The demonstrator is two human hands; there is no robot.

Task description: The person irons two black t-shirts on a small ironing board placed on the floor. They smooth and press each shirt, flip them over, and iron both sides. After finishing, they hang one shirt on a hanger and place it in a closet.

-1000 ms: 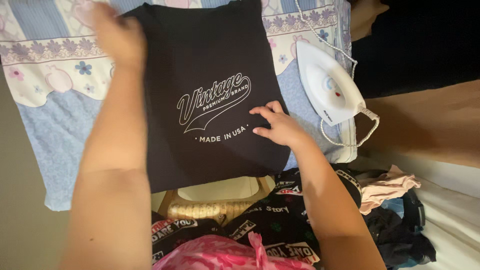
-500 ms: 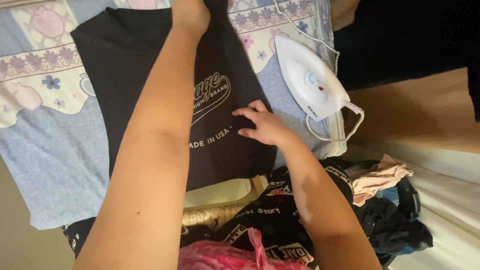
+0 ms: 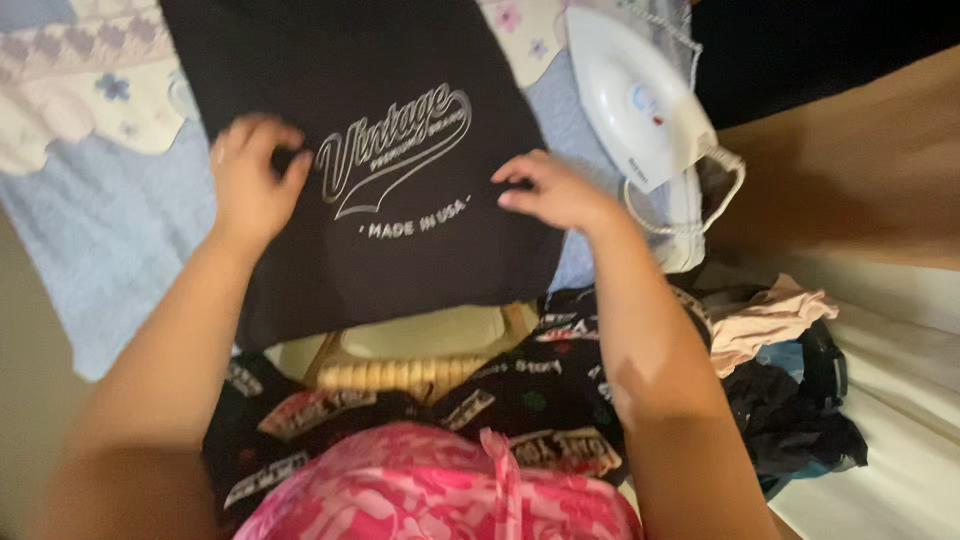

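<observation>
A black T-shirt (image 3: 400,110) with pale printed lettering lies spread flat on a light blue floral cloth (image 3: 90,210). My left hand (image 3: 250,180) rests on the shirt's left part, fingers bent and pinching the fabric near the print. On the shirt's right edge my right hand (image 3: 555,190) presses down with its fingers spread. Neither hand lifts the shirt off the cloth.
A white iron (image 3: 640,110) with a coiled cord stands just right of the shirt. A pile of clothes (image 3: 770,340) lies at the lower right, a dark patterned garment (image 3: 520,390) and pink fabric (image 3: 440,490) near me. A wooden floor (image 3: 860,160) shows to the right.
My left hand has come back from the shirt's far top edge to its left middle. The right hand stays on the right side. The view has shifted closer.
</observation>
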